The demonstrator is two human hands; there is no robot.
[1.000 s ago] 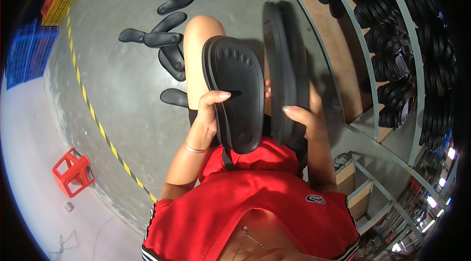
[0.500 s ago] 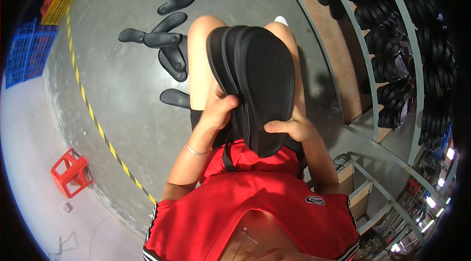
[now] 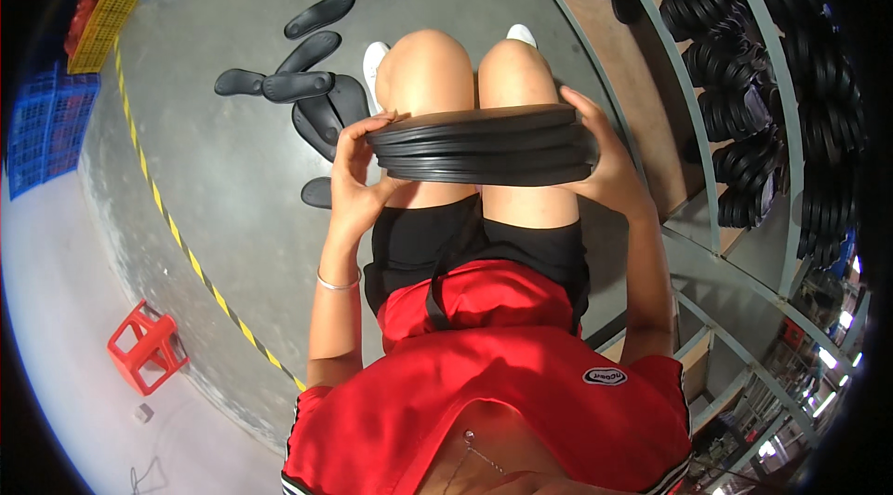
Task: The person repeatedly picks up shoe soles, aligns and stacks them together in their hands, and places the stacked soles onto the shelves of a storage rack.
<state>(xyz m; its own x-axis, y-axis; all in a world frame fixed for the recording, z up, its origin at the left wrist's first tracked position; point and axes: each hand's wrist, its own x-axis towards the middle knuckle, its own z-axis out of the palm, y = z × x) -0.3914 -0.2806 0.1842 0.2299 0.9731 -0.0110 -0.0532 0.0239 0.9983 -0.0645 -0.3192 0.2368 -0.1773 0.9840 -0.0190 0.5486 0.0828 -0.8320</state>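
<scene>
Across my knees I hold a stack of black shoe soles, several pressed together with their long edges facing me. My left hand grips the stack's left end, fingers on the far side and thumb on the near side. The opposite end sits in my right hand, its fingers wrapped around the rounded tips. On the floor beyond my left hand lie several loose black soles, some overlapping. One of them lies apart, close to my left wrist, partly hidden by it.
At my right stands a metal-framed rack loaded with bundles of black soles. A yellow-black floor stripe runs along the left. Beyond it are a red plastic stool and blue plastic crates.
The stack has turned from standing upright, broad face showing, to lying crosswise with its edges showing. My hands have moved apart to its two ends.
</scene>
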